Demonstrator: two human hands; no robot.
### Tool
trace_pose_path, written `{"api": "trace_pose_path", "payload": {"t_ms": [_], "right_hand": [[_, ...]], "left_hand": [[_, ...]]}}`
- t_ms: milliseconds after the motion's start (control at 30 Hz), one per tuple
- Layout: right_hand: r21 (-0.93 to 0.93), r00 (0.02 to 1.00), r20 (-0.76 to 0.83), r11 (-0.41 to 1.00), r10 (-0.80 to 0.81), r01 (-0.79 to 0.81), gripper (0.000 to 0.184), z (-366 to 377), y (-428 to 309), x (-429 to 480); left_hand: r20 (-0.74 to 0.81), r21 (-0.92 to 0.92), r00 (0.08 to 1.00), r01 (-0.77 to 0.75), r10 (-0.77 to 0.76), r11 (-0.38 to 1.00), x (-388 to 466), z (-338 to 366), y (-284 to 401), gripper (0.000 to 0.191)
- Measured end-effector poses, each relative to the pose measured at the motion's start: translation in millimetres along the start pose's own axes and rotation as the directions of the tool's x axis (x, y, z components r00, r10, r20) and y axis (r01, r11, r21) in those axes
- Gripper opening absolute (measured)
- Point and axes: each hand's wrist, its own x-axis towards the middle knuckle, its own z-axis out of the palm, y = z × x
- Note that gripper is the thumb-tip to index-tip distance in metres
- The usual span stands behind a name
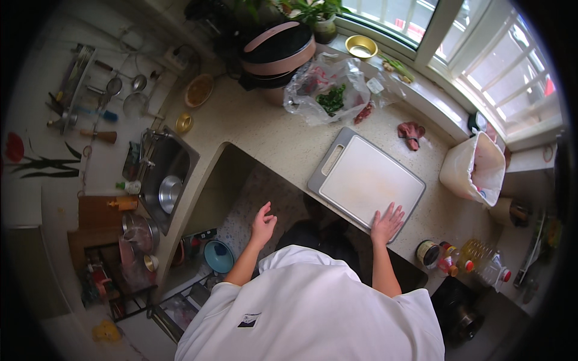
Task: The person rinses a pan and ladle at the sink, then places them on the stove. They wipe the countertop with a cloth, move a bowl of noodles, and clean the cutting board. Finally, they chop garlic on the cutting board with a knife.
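Note:
A white cutting board with a grey rim (368, 176) lies on the speckled countertop (266, 131), its handle slot at the far left end. My right hand (387, 223) rests flat on the board's near right corner with fingers spread, holding nothing. In front of the counter edge, over the floor, my left hand (264, 225) hangs in the air, empty, its fingers loosely bent and apart. Beyond the board sit a clear plastic bag (327, 88) with leafy greens (332, 100) and a reddish cloth-like bundle (412, 134).
A lined white bin (472, 169) stands at the right, near bottles and jars (447, 259). A pink-and-black appliance (277, 52) is at the back. On the left, a steel sink (187, 155) holds a metal bowl (170, 193). A gold bowl (361, 46) sits on the windowsill.

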Motion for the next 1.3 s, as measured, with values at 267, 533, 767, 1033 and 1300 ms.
{"api": "trace_pose_path", "payload": {"t_ms": [267,533,767,1033,1300], "right_hand": [[-0.030,1.000,-0.005,1.000,0.002,-0.002,0.071,-1,-7,-2],[0.018,0.996,-0.024,0.996,-0.083,0.084,0.059,5,-51,-17],[0.113,0.971,-0.089,0.966,-0.221,0.230,0.056,13,-181,-74],[0.020,0.970,-0.082,0.973,-0.229,0.232,0.052,15,-285,-106],[-0.023,0.923,-0.064,0.926,-0.378,0.378,0.052,3,-344,-110]], "left_hand": [[-0.135,-0.433,0.954,0.186,-0.268,0.882,0,-71,-11,0.054],[-0.196,-0.598,0.911,0.182,-0.362,0.781,85,-196,-19,0.050],[-0.101,-0.628,0.905,0.264,-0.413,0.732,249,-309,-6,0.051],[-0.123,-0.678,0.840,0.317,-0.528,0.663,430,-370,-10,0.046],[-0.142,-0.729,0.799,0.315,-0.584,0.608,494,-387,-31,0.040]]}}
